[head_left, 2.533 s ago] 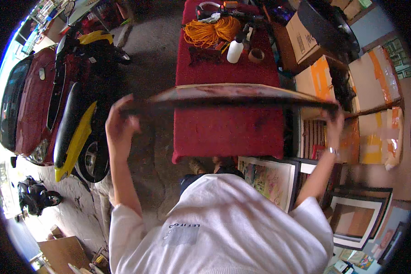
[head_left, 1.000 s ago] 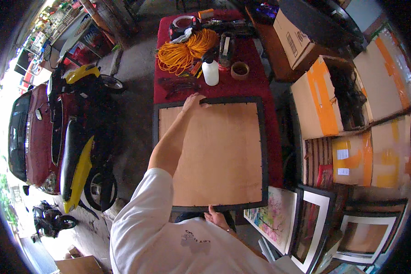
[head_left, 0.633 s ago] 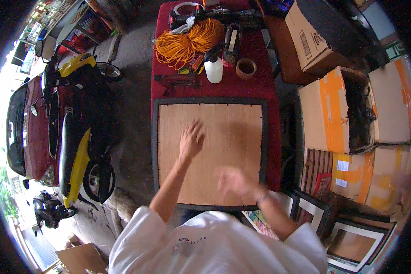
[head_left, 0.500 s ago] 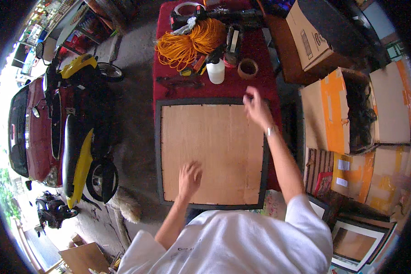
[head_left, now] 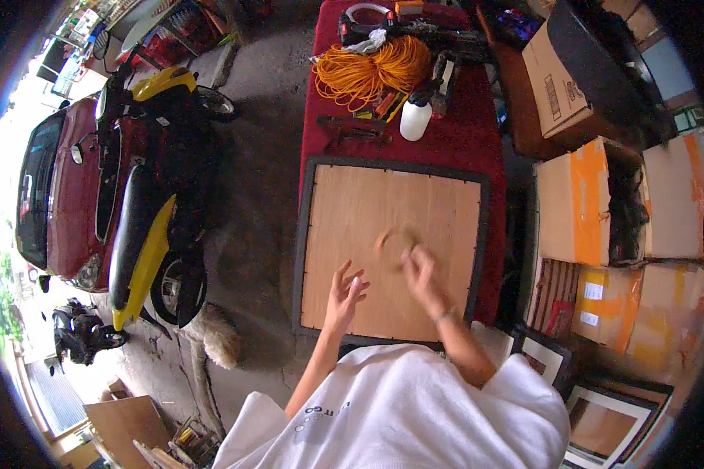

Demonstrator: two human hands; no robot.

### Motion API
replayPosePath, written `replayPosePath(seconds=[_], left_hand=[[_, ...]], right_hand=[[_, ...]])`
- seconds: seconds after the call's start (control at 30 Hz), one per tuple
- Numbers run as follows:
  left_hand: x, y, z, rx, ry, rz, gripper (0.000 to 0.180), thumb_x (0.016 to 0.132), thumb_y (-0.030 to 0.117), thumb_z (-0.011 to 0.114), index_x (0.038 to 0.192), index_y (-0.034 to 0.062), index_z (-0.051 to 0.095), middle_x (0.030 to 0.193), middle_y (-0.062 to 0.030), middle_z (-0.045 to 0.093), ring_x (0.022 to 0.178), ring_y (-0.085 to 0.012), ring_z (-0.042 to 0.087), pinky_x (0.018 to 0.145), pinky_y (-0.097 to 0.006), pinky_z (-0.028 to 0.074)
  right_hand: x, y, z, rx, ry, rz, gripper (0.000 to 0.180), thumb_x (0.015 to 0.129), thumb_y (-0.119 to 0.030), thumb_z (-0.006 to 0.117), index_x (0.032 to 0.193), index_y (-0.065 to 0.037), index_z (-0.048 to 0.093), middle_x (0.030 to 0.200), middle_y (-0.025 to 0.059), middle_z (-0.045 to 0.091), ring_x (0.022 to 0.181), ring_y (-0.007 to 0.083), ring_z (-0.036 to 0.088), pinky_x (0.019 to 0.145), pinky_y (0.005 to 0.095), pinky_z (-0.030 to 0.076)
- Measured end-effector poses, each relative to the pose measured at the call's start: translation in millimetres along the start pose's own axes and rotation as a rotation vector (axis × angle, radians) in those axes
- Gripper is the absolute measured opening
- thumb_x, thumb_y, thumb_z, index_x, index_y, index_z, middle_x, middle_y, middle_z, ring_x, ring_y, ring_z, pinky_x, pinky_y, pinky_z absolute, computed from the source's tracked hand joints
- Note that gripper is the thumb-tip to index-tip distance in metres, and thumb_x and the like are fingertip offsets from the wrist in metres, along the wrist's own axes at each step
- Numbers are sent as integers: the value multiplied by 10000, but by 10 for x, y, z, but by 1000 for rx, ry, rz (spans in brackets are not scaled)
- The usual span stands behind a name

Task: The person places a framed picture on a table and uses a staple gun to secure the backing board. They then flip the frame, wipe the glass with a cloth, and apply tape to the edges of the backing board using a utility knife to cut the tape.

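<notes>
A red table (head_left: 489,168) stands in a cluttered workspace. The right hand (head_left: 422,277) pinches a blurred tape roll (head_left: 413,233) by its near edge, above the frame (head_left: 481,234); the left hand's (head_left: 346,297) fingers are half-spread, empty. The frame lies back-up, apparently keeping its backing (head_left: 352,211) reachable. Beyond, bottle (head_left: 416,119) and cord (head_left: 371,70) sit apart, probably leaving it room.
</notes>
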State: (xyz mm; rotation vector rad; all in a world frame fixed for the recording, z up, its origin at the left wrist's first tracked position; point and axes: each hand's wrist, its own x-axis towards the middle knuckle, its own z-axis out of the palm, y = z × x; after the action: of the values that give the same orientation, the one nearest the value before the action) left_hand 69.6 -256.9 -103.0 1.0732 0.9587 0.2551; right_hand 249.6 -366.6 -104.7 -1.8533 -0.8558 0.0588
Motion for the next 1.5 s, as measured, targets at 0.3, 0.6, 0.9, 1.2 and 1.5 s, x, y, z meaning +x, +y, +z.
replayPosePath(seconds=[0.3,0.6,0.9,1.2,1.5], left_hand=[[-500,-182,-649,-275,68,-163,285,1081,220,525,1193,-11,648,1108,-76,684,1011,-152,661,892,-288,544],[-1291,-527,-1418,-277,376,-12,259,1062,220,569,1194,15,658,1133,-80,704,1014,-165,668,892,-314,546],[-1745,-903,-1952,-199,713,-124,306,1051,238,588,1241,4,642,1135,-81,699,1007,-201,685,898,-344,563],[-1278,-693,-1727,-207,516,-43,280,1070,206,544,1232,-2,639,1183,-117,716,1053,-204,686,934,-353,556],[-1377,-576,-1459,-180,546,-94,259,1058,230,582,1177,20,676,1148,-58,698,1056,-153,642,963,-309,499]], right_hand=[[-71,-320,113,16,-707,116,159,939,-248,707,1044,-130,684,926,132,741,797,328,736,658,428,577],[2579,1549,804,-250,301,223,889,672,-327,931,1342,-10,440,1272,252,593,1168,437,589,979,534,505],[2699,2006,132,-408,538,338,812,644,-306,908,1272,22,513,1168,254,653,1059,434,669,924,517,531],[2683,2436,32,-318,482,357,848,679,-304,904,1315,26,452,1221,253,608,1098,426,635,925,519,515],[2873,2123,1165,252,138,602,383,961,-358,709,925,22,672,718,128,696,533,242,673,433,351,493]])
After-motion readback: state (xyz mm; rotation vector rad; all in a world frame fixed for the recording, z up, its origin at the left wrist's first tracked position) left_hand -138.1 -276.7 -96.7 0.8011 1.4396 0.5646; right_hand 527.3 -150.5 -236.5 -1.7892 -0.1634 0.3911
